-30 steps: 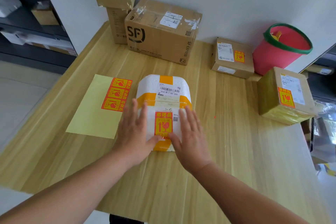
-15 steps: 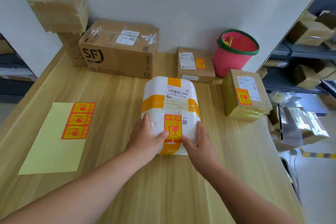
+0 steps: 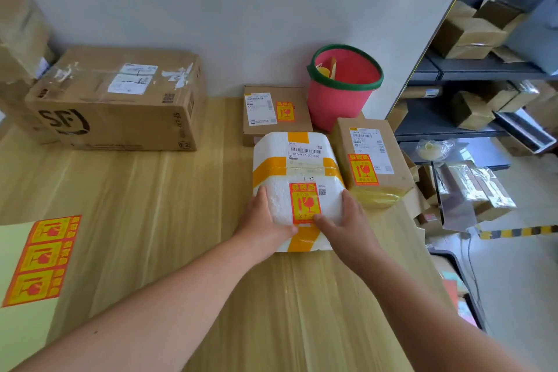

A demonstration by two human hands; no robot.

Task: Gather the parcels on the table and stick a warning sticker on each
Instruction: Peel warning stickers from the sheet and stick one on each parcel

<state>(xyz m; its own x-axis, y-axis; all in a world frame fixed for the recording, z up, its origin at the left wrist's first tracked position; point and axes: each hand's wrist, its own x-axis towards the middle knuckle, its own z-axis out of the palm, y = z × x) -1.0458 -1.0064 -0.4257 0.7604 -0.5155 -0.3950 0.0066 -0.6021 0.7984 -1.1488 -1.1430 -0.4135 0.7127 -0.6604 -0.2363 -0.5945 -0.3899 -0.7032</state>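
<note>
A white foam parcel (image 3: 274, 148) with orange tape lies on the wooden table (image 3: 151, 190), an orange warning sticker (image 3: 305, 203) on its near top. My left hand (image 3: 265, 223) grips its near left side and my right hand (image 3: 347, 225) grips its near right side, thumbs on top. It sits close against two stickered cardboard parcels: a flat one (image 3: 276, 112) behind it and a taller one (image 3: 370, 154) to its right. A yellow sheet (image 3: 21, 326) with three orange stickers (image 3: 42, 260) lies at the left edge.
A large SF cardboard box (image 3: 117, 100) stands at the back left, with more stacked boxes (image 3: 21, 33) beside it. A red bucket (image 3: 342, 87) with a green rim stands by the wall. Shelves with boxes (image 3: 471, 36) and floor clutter lie beyond the table's right edge.
Both hands went from lying flat on the foam parcel to gripping its sides. The parcel has slid right and away, up against the two stickered cardboard parcels.
</note>
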